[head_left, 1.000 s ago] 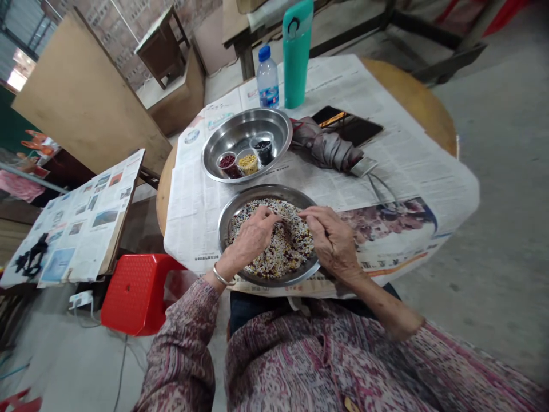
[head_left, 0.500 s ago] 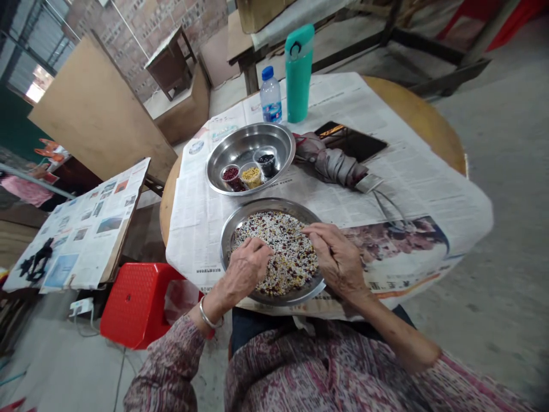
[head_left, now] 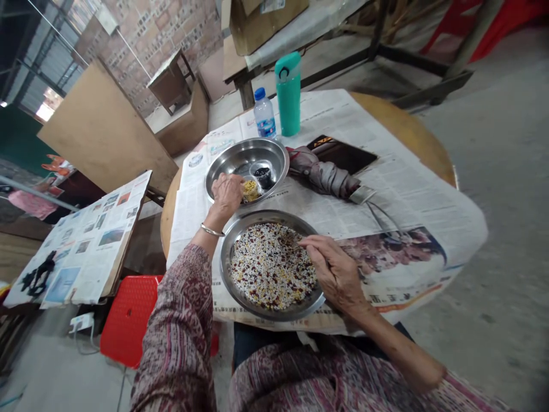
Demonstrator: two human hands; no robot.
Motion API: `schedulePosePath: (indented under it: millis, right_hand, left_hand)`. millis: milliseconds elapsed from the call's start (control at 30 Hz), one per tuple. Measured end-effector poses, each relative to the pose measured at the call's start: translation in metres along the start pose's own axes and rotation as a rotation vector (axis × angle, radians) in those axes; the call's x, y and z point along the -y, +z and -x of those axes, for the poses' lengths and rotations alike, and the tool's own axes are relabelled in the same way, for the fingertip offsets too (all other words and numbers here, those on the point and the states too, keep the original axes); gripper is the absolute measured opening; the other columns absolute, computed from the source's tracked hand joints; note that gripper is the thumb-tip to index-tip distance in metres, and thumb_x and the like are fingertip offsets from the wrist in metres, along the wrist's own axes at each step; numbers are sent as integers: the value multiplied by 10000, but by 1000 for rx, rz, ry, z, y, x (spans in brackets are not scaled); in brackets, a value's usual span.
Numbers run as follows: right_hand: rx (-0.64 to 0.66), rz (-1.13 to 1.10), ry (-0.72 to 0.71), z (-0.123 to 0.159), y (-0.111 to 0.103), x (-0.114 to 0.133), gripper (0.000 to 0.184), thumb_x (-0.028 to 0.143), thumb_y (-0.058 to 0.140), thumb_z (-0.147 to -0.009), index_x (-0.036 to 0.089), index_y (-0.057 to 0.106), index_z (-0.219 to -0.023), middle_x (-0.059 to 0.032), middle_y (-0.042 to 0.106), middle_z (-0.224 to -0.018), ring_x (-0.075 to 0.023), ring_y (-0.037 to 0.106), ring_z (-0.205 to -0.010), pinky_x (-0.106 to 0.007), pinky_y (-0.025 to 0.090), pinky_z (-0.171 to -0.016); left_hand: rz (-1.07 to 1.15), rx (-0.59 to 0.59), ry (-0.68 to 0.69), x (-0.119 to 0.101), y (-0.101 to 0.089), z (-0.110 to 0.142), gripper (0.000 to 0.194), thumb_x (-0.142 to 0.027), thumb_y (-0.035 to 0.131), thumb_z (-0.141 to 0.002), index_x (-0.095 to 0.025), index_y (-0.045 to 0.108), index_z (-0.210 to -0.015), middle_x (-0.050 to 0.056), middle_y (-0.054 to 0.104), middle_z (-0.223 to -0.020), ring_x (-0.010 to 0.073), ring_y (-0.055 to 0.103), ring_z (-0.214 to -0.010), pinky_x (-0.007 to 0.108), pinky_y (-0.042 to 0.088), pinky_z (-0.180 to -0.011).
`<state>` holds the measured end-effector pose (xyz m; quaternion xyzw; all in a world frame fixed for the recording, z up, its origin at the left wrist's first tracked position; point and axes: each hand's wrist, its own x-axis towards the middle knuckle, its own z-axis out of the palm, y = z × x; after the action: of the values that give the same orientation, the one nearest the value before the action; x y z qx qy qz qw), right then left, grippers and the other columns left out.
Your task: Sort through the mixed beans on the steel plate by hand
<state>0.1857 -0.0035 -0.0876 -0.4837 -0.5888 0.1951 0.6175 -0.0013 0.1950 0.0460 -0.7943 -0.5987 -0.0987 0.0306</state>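
Curling down at 12 o'clock from the steel plate point(head_left: 274, 313), the left hand point(head_left: 227, 193) covers one side of a small cup of yellow grains point(head_left: 250, 190) in a steel basin point(head_left: 266, 146); whether its fingers grip, I cannot tell. The right hand point(head_left: 337, 269), fingers loosely bent and holding nothing visible, lies at 3 o'clock on the plate's mixed beans and grains point(head_left: 268, 266).

Left hand point(head_left: 226, 193) down in a steel basin point(head_left: 274, 153), against a small cup of yellow grains point(head_left: 250, 190), a cup of black beans point(head_left: 263, 177) just beside. Right hand point(head_left: 337, 272) at the rim of a steel plate point(head_left: 274, 216), fingertips point(head_left: 302, 241) touching mixed white, red and yellow grains point(head_left: 270, 266). Newspaper point(head_left: 386, 212) underneath both, over a round wooden table point(head_left: 407, 127).
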Motion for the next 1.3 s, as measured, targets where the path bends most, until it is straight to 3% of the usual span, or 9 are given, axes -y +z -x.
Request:
schedulePosePath:
  millis: [200,500,733,900,1000,1033,1133,1267,1300]
  right_hand:
    - [-2,7,-3,0,0,0,203,257,515,-1005,255,716,-1021,-65,734,-1045,-223,707,-1000,-410,575,-928]
    - [13,4,-4,0,0,2,210,232,503,-1014,225,712,-1030,-79,724,-1050,-205,698,-1009,-376,563,-933]
    - [4,0,-13,0,1,1,209,227,497,-1018,225,706,-1029,-80,723,-1046,-204,695,-1007,-382,564,-929]
    - [10,-6,-10,-1,0,3,207,217,501,-1015,224,708,-1024,-78,723,-1047,-200,692,-1017,-369,557,-937]
    - [17,-11,2,-2,-1,4,213,224,499,-1017,220,712,-1016,-79,721,-1041,-200,694,-1012,-360,558,-929]
    - [16,-13,8,-2,-1,5,215,230,499,-1018,220,713,-1013,-79,721,-1039,-202,695,-1012,-362,558,-931]
    - [11,-19,15,-2,-1,5,219,244,498,-1018,224,716,-1011,-77,725,-1036,-209,698,-1020,-375,556,-946]
    - [21,-13,-2,-2,-1,2,217,252,500,-1015,223,715,-1011,-84,725,-1039,-219,694,-1021,-396,556,-938]
    - [19,-9,-5,-2,-1,2,216,256,501,-1014,224,714,-1008,-86,725,-1038,-222,693,-1019,-404,556,-934]
  left_hand:
    - [-179,154,20,-15,-7,-2,270,-99,542,-919,-182,748,-1072,126,737,-1068,293,612,-1142,440,493,-977]
    - [-225,233,-67,-30,-9,-6,306,-117,504,-945,-170,744,-1126,151,735,-1141,291,651,-1143,383,498,-940]
    - [-135,172,-65,-22,1,-10,211,-163,558,-923,-189,765,-960,123,754,-1013,285,663,-1080,366,495,-879]
    - [38,1,-24,-19,-3,-2,147,-130,605,-898,-198,735,-882,89,744,-936,240,656,-957,370,490,-862]
    - [171,-118,113,-21,-10,30,141,-101,606,-896,-195,707,-865,62,730,-886,197,636,-885,373,494,-883]
    - [213,-103,197,-22,-13,47,139,-110,593,-910,-192,698,-872,56,727,-879,183,628,-855,366,501,-868]
    - [297,162,386,-29,-14,109,144,-119,556,-935,-167,684,-889,51,726,-862,156,639,-803,314,524,-780]
    - [219,554,477,-44,-3,179,135,-140,581,-933,-190,700,-894,25,730,-885,152,667,-839,277,521,-791]
    - [194,594,473,-47,0,189,135,-145,582,-935,-199,701,-901,22,732,-910,156,673,-855,269,517,-777]
